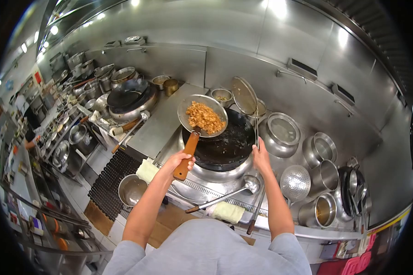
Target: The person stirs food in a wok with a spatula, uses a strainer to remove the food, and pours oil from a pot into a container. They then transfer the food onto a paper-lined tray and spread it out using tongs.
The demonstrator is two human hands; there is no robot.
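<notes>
My left hand (181,164) is closed round the wooden handle (191,147) of a wide round strainer. Brown-orange fried bits (205,117) lie heaped in the strainer's bowl (186,106), which is over the left rim of a black wok (225,151). Oil and dark residue glisten inside the wok. My right hand (260,156) is closed on the thin metal handle of a mesh skimmer (244,95), whose round head is tilted up beyond the wok's far right rim. A ladle (250,184) rests in front of the wok, its shaft pointing left.
Several metal pots (326,174) stand on the right, with a perforated skimmer (295,183) beside them. A lidded pot (282,134) is right of the wok. Another wok (128,97) sits on the left burner. A folded cloth (228,212) lies at the front edge. Far left, a person (26,110) works.
</notes>
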